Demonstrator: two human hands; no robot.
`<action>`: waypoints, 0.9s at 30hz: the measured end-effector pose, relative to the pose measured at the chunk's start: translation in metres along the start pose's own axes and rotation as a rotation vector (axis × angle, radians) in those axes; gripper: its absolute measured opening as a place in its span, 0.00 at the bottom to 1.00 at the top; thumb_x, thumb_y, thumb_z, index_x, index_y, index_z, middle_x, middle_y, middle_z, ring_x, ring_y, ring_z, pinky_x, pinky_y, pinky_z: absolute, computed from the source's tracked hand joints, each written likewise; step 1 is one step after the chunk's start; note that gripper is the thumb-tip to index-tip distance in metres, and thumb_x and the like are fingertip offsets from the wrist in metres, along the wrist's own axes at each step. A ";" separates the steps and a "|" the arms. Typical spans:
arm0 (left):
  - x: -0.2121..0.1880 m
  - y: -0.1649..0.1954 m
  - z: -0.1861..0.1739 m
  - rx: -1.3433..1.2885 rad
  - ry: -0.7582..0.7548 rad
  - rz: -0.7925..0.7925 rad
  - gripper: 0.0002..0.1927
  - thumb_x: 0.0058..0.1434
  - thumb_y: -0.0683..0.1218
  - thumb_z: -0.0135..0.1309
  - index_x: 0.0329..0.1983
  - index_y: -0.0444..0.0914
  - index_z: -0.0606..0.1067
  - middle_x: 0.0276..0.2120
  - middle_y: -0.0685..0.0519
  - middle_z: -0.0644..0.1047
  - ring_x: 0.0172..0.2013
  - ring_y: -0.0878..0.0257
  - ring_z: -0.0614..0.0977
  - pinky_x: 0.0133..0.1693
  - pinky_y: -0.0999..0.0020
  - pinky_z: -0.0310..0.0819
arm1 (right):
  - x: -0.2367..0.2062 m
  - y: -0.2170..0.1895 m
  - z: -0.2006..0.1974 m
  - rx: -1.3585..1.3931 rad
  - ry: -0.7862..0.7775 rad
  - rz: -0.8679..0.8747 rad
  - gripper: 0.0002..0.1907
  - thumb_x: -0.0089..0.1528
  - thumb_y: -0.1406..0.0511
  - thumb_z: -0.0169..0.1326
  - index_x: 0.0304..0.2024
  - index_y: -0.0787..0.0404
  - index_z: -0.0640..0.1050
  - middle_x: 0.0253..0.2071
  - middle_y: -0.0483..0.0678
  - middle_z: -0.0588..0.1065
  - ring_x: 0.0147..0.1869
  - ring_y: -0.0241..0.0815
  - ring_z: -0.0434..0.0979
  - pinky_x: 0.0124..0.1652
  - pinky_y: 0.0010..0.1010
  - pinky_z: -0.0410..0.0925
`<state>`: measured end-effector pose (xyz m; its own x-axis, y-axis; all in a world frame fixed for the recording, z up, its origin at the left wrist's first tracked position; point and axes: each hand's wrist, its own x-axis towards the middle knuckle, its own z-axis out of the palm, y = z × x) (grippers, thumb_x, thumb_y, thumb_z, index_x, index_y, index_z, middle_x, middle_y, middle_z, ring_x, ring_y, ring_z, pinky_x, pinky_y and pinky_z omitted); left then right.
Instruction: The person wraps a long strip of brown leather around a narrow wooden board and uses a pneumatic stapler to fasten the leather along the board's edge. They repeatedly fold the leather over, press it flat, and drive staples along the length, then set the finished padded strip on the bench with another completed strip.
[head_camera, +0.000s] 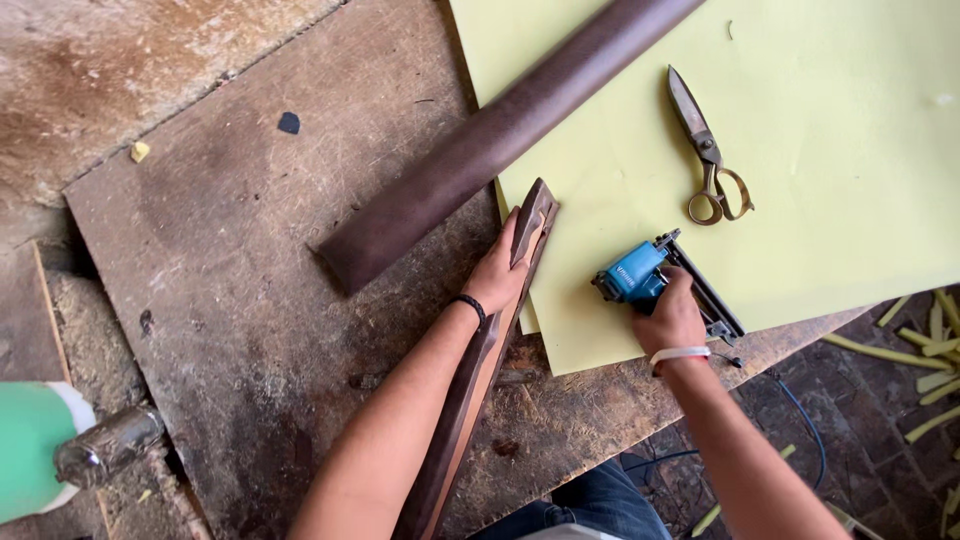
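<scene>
At the near edge of the scuffed wooden worktop (250, 300), the left hand (497, 270) clasps the narrow brown fabric-covered wooden strip (480, 360), held on edge, while the right hand (672, 318) grips the blue pneumatic staple gun (650, 275) resting on the pale yellow foam sheet (820, 150). Steady work likely calls for firm pressure on the strip. Beyond lie a brown upholstered roll (490, 140) and metal scissors (708, 160).

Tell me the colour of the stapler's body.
Blue, with black metal parts; the stapler shows in the head view.
</scene>
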<state>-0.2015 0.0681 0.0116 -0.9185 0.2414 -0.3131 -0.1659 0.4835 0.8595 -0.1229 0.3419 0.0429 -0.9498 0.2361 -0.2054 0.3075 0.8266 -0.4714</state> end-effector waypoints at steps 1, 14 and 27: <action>0.000 0.001 0.000 0.003 -0.004 0.002 0.47 0.64 0.40 0.49 0.79 0.54 0.39 0.74 0.39 0.59 0.69 0.46 0.68 0.66 0.56 0.65 | 0.006 -0.005 -0.005 0.047 -0.063 0.101 0.43 0.51 0.69 0.66 0.66 0.64 0.61 0.49 0.67 0.76 0.53 0.66 0.79 0.54 0.47 0.71; -0.005 0.027 -0.006 0.046 -0.080 -0.062 0.48 0.66 0.38 0.47 0.79 0.57 0.35 0.74 0.41 0.56 0.72 0.47 0.63 0.68 0.49 0.60 | 0.082 -0.088 -0.045 -0.006 -0.201 -0.387 0.30 0.54 0.45 0.65 0.41 0.63 0.83 0.32 0.58 0.81 0.37 0.58 0.83 0.40 0.43 0.75; -0.001 0.010 -0.004 0.016 -0.044 0.082 0.52 0.61 0.34 0.49 0.79 0.54 0.34 0.75 0.38 0.55 0.73 0.44 0.60 0.70 0.51 0.57 | 0.069 -0.091 -0.035 -0.094 -0.267 -0.416 0.26 0.56 0.45 0.64 0.39 0.58 0.83 0.30 0.58 0.80 0.34 0.60 0.81 0.38 0.44 0.75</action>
<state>-0.2039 0.0697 0.0221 -0.9121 0.3174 -0.2594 -0.0843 0.4741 0.8764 -0.2180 0.3010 0.1012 -0.9390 -0.2518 -0.2343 -0.1122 0.8682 -0.4834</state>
